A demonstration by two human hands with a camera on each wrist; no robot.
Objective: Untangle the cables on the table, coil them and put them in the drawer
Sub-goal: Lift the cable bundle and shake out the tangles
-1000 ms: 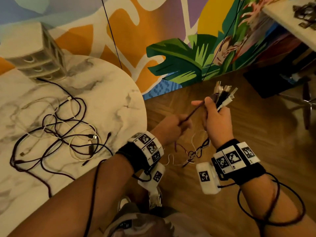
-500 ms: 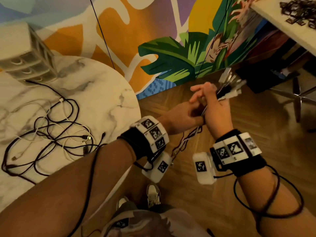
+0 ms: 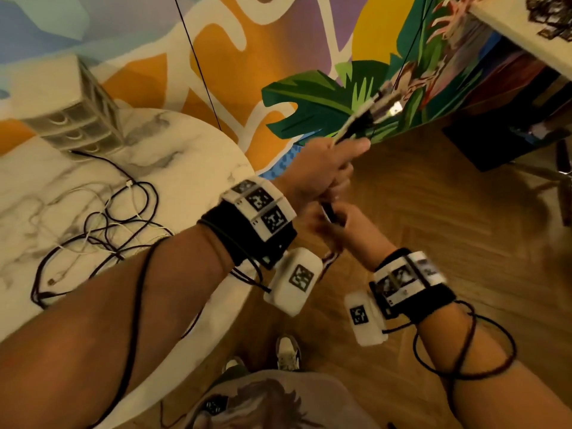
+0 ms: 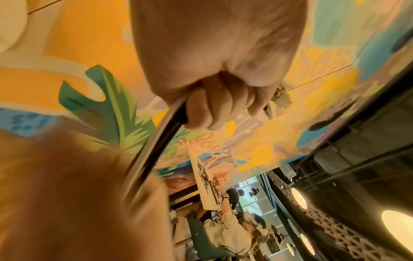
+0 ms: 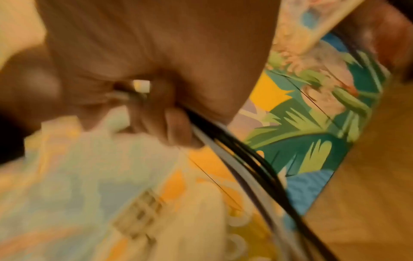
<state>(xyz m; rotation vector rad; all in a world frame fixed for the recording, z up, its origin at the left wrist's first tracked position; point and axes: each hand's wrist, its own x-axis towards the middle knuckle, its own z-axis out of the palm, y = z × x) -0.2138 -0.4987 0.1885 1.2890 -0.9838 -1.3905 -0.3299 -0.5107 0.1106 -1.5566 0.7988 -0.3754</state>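
Wood flooring and a painted mural wall lay behind both hands, which were off the marble counter [image 3: 192, 168] edge. Left hand [image 3: 322, 174], fingers curled, gripped a bundle of cables [image 4: 156, 144] with plugs [image 3: 383, 106] pointing up and away; the bundle's length ran down toward the right hand [image 3: 346, 224], just below, whose fingers also closed round it. More tangled cables [image 3: 105, 224] lay on the counter, well left of the fingers, near the drawer unit [image 3: 77, 119]. Open air lay around the hands for drawing the bundle straight.

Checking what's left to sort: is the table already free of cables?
No, a tangle of black and white cables lies on the marble table in the head view.
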